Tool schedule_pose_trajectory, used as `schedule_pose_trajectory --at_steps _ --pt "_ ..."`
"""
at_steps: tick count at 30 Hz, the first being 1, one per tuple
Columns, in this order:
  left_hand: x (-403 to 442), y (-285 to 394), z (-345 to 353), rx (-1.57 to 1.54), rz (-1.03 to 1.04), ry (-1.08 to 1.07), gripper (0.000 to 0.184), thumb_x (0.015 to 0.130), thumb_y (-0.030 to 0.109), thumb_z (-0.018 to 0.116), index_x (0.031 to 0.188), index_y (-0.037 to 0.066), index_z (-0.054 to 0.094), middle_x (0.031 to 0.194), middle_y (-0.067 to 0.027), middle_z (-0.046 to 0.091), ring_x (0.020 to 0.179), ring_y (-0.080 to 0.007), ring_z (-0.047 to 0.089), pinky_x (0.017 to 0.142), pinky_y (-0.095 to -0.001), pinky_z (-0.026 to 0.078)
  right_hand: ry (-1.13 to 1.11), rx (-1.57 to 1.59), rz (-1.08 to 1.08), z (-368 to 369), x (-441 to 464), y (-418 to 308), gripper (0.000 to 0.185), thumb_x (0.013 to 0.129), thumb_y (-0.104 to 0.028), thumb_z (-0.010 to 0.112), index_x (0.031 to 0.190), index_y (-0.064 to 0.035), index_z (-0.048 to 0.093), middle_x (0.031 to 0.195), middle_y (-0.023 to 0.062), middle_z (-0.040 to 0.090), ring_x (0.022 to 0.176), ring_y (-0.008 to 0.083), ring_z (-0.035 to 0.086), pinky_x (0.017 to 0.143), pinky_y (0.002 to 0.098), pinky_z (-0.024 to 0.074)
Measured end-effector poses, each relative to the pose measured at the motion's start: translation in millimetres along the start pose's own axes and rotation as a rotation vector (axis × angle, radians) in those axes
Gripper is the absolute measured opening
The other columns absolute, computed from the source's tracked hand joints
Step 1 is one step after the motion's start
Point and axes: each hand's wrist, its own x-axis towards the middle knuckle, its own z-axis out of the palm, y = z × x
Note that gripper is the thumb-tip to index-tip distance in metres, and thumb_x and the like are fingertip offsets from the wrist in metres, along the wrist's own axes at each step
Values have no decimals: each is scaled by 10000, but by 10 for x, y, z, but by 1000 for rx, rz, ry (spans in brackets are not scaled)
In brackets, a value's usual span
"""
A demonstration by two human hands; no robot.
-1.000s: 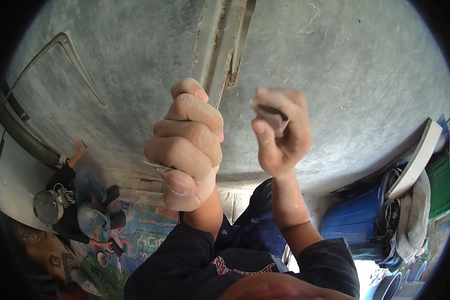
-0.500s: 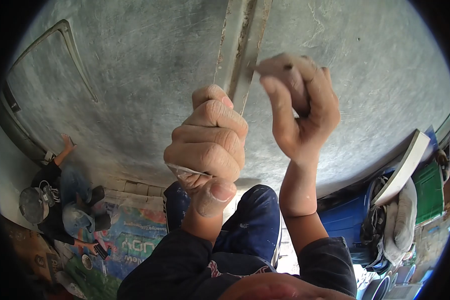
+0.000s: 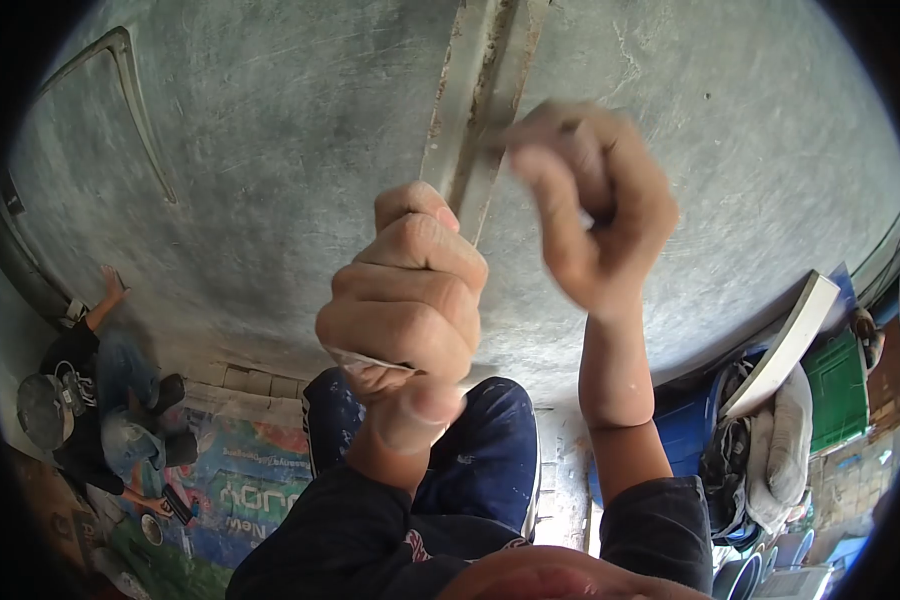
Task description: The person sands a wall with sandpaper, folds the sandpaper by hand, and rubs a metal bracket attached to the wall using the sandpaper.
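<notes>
My left hand (image 3: 405,300) is closed in a fist in front of the grey wall panel (image 3: 300,150). A thin pale sheet edge (image 3: 370,360) pokes out between its lower fingers and thumb; most of it is hidden. To its right and higher up is my right hand (image 3: 605,200), blurred, with curled fingers and thumb brought near each other by the metal strip (image 3: 470,110). What it holds, if anything, cannot be made out. The two hands are apart.
A co-worker in a cap (image 3: 45,410) crouches at the lower left, one hand on the panel, on a printed sheet (image 3: 240,490). At the right are a blue bin (image 3: 675,430), a green bin (image 3: 838,390), a pale board (image 3: 785,345) and grey sacks (image 3: 788,440).
Over the last second my right hand has moved up and right, toward the metal strip, and its fingers now blur. My left hand stays in a fist, slightly shifted. The camera view has shifted a little.
</notes>
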Motion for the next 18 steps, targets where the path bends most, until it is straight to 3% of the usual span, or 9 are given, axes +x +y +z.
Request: schedule_pose_trajectory --at_steps 2,6,7,10,12,14,15,18 --pt "7 -16 -9 17 21 -8 546 850 526 605 507 147 413 448 33 375 556 -146 464 734 -360 333 -170 -94 -191 -47 17 -64 121 793 -129 730 882 -77 667 796 -40 708 541 87 516 590 260 281" --pt "-6 22 -21 43 28 -11 547 844 516 615 501 144 408 444 31 371 550 -147 461 729 -358 334 -45 18 -75 49 152 174 113 794 -138 732 869 -82 668 748 -51 695 544 70 521 577 257 261" --pt "6 34 -45 19 2 2 543 834 496 632 494 142 401 441 28 368 544 -147 455 720 -357 335 -113 53 -26 22 127 93 101 804 -129 723 876 -82 669 740 -45 696 544 75 526 573 260 266" --pt "-16 70 -12 38 -57 34 526 806 437 671 479 138 388 436 24 369 532 -147 445 705 -352 337 -257 -103 -200 -100 173 5 115 809 -126 715 896 -72 662 766 -41 708 542 88 527 577 257 281" --pt "-6 80 13 77 -104 59 516 789 398 694 471 136 382 435 21 372 527 -147 441 698 -348 339 -240 11 -91 -35 128 109 121 803 -131 718 891 -76 657 781 -41 715 541 89 525 580 258 280" --pt "61 64 23 111 18 -7 482 754 306 722 462 136 379 434 20 378 528 -146 443 696 -340 340 -109 6 14 -16 120 124 107 805 -138 717 880 -86 662 780 -51 714 549 76 531 588 259 277" --pt "56 57 16 106 22 -7 482 754 306 722 462 136 379 434 20 378 528 -146 443 696 -340 340 -185 -60 -131 -68 149 51 92 813 -136 713 875 -88 666 778 -56 715 537 69 520 589 264 280" --pt "52 17 -15 77 44 -9 464 744 254 720 452 137 379 431 18 383 527 -146 439 691 -331 339 -305 -137 -188 -164 185 -22 78 819 -137 710 869 -92 671 780 -60 717 520 63 508 588 260 275"
